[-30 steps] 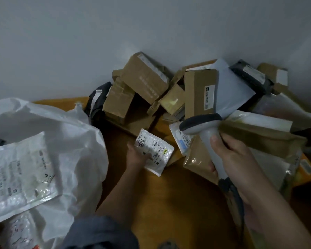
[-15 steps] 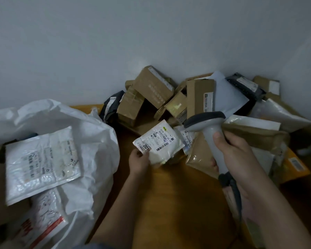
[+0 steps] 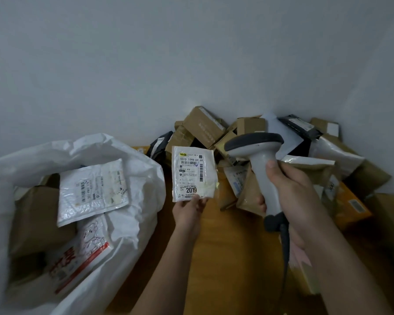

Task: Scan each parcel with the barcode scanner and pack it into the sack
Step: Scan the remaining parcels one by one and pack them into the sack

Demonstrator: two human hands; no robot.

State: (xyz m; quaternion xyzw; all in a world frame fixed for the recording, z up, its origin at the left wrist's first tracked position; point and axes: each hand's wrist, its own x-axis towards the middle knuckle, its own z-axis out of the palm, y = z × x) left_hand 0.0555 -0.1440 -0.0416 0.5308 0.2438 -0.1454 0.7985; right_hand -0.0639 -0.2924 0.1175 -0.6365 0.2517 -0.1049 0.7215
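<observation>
Three parcels sit in the sack point(image 3: 134, 169) — many wait on the desk point(image 3: 225, 242). My left hand point(image 3: 189, 210) pinches a small parcel point(image 3: 192, 173); my right hand point(image 3: 291, 189) grips the scanner point(image 3: 259, 160).

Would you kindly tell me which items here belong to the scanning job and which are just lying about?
Job: small white parcel in left hand; barcode scanner in right hand; white sack; parcel pile.
Lying about: wooden floor; wall.

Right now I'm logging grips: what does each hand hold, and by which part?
The left hand pinches the small white parcel by its bottom edge. The right hand grips the scanner by its handle.
</observation>
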